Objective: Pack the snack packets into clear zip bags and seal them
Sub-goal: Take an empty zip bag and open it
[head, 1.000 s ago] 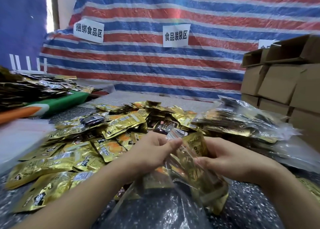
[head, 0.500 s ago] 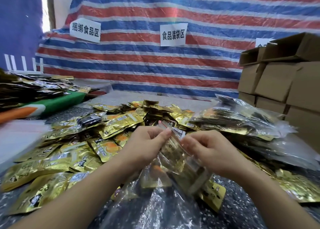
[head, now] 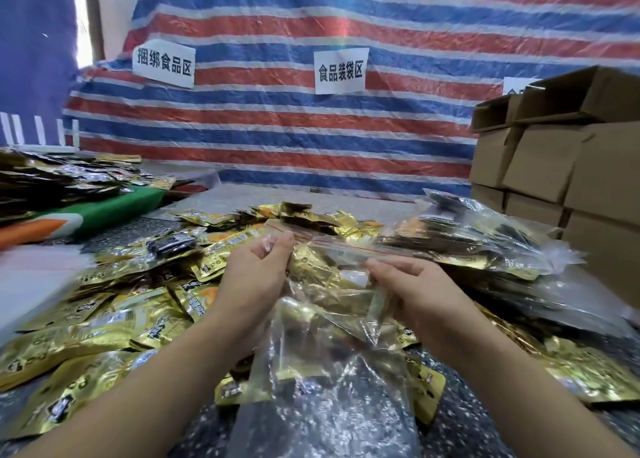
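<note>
- Left hand (head: 254, 277) and right hand (head: 412, 286): fingers pinch the zip bag (head: 332, 305) mouth, stretched between them.
- Snack packets (head: 311, 270) sit inside, below the fingers.
- Sealing step, seemingly; next, press along the red strip (head: 349, 248).

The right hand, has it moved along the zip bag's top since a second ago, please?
Yes. The right hand slid right, away from the left hand, toward the cardboard boxes.

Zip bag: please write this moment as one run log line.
step: sealing | zip bag: holds gold packets | left hand: pinches zip strip | right hand: pinches zip strip | seal: cannot tell
</note>
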`<action>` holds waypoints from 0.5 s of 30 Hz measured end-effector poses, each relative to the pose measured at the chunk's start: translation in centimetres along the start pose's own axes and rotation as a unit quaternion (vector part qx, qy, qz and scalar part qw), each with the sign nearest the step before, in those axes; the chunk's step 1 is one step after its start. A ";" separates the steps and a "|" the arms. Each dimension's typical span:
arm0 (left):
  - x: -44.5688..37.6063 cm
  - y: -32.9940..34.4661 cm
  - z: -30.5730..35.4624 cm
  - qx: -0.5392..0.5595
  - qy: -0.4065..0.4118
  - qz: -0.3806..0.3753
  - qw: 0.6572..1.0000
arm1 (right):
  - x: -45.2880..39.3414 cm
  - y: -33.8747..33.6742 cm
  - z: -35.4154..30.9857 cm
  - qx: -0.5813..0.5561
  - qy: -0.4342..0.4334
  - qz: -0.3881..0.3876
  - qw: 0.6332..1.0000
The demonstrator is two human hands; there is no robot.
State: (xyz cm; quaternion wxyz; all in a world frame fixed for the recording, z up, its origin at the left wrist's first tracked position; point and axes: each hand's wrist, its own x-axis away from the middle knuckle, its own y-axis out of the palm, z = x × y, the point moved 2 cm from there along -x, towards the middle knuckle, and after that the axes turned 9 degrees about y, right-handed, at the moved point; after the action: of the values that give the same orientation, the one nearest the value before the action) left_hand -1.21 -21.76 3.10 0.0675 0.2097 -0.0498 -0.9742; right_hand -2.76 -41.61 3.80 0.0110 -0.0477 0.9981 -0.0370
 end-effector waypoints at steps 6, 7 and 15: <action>0.3 0.5 0.1 0.023 -0.022 -0.078 0.996 | -0.2 -0.6 -0.2 -0.039 -0.025 0.043 0.998; 0.2 0.5 0.2 0.028 -0.018 -0.079 0.996 | -0.2 -0.7 -0.3 -0.044 -0.029 0.043 0.998; -0.1 0.2 1.6 0.174 -0.028 -0.127 0.976 | 0.5 -1.2 -1.6 -0.144 -0.075 -0.049 0.986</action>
State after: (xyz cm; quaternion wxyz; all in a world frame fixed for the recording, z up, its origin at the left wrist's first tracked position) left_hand -1.77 -21.83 4.65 -0.0959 0.1955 -0.1934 -0.9566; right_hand -3.16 -42.72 5.51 0.0772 -0.1000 0.9859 0.1101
